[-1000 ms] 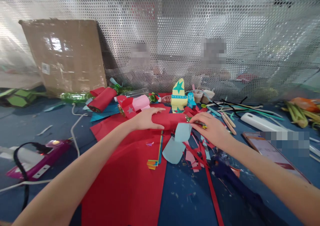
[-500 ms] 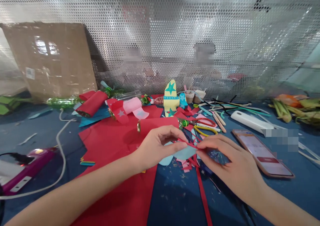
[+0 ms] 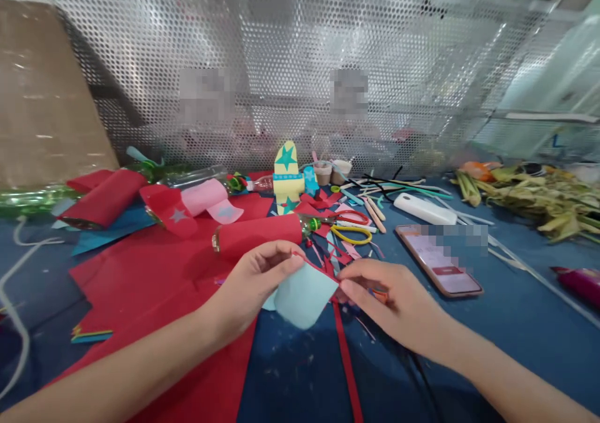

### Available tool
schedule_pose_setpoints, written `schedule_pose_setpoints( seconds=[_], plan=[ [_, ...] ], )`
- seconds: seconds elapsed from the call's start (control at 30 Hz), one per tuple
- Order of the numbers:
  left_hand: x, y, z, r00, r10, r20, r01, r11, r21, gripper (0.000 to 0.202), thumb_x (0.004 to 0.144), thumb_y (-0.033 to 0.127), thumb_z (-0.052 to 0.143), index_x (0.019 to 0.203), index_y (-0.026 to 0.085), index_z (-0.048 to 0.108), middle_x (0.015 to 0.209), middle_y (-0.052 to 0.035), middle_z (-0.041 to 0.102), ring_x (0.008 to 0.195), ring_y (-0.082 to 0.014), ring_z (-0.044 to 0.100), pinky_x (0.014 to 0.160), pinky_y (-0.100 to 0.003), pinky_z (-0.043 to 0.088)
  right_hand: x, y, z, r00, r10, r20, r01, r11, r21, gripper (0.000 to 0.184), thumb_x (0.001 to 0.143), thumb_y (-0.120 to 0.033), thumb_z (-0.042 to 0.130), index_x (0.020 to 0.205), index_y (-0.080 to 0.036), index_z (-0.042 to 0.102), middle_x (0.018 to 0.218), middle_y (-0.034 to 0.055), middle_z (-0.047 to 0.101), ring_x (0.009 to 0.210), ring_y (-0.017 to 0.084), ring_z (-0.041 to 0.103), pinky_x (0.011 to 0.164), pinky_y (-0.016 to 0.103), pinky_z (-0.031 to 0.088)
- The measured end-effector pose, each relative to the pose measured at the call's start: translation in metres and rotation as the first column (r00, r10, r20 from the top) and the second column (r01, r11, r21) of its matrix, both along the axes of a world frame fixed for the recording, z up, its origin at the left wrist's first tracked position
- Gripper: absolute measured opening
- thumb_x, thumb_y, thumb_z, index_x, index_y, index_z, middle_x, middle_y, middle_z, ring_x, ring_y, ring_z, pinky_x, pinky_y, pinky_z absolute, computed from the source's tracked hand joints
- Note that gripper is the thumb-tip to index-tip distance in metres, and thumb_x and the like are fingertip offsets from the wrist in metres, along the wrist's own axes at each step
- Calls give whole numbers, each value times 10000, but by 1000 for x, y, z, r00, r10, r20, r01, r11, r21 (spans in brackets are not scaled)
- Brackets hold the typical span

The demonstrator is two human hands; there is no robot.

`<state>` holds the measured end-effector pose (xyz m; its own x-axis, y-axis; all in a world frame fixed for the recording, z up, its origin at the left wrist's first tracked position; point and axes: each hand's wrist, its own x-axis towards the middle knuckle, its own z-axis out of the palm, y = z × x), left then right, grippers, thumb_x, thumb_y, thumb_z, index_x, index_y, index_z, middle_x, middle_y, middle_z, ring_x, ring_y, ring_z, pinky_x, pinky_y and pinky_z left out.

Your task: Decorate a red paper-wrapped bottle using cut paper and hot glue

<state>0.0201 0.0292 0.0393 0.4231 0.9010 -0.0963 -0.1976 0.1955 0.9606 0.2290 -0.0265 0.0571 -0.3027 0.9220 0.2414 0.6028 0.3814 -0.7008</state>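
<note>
My left hand [image 3: 255, 279] and my right hand [image 3: 391, 301] are raised just above the blue table [image 3: 492, 329], each pinching one end of a thin red paper strip [image 3: 319, 267]. A rounded light blue paper piece [image 3: 300, 295] hangs between the two hands, along the strip. Just behind the hands lies a bottle wrapped in red paper [image 3: 260, 238] with a green cap. A large red paper sheet [image 3: 150, 285] covers the table under my left forearm. A long red strip [image 3: 347, 360] trails toward me below the hands.
Scissors with red and yellow handles [image 3: 349, 226] lie behind the hands. A phone [image 3: 438, 260] lies to the right, with green leaves [image 3: 529, 192] beyond. A yellow paper rocket [image 3: 287, 176], red and pink rolls [image 3: 110, 198] and cardboard [image 3: 42, 98] stand at the perforated metal screen [image 3: 300, 67].
Both hands left the red-wrapped bottle, picked up a thin red strip and the light blue piece, and drew them toward me. The camera has swung to the right.
</note>
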Motion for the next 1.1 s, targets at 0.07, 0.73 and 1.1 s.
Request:
schedule_pose_setpoints(
  seconds=[0.07, 0.73, 1.1],
  plan=[
    [1, 2, -2, 1000, -3, 5, 3, 1000, -24, 273, 667, 386, 799, 787, 178, 670, 720, 23, 621, 641, -93, 558, 595, -187, 441, 18, 0, 5, 974, 2, 228, 12, 998, -60, 243, 908, -355, 516, 760, -212, 644, 726, -9, 681, 634, 123, 612, 577, 225, 437],
    [2, 6, -14, 980, -182, 79, 193, 967, -167, 242, 713, 290, 773, 833, 191, 587, 707, 34, 543, 604, -73, 512, 563, -174, 414, 51, 2, -16, 964, -240, 110, 251, 963, -97, 263, 865, -459, 481, 1027, -252, 477, 840, 37, 671, 755, 219, 661, 622, 325, 491],
    [6, -9, -30, 930, -365, 49, 368, 926, -81, 300, 662, 291, 815, 791, 171, 572, 717, 32, 582, 664, -77, 540, 615, -184, 389, -22, -2, -38, 801, -245, -545, -120, 828, -548, 391, 687, -504, 723, 855, -203, 538, 538, -96, 417, 441, 65, 359, 392, 200, 312]
  ],
)
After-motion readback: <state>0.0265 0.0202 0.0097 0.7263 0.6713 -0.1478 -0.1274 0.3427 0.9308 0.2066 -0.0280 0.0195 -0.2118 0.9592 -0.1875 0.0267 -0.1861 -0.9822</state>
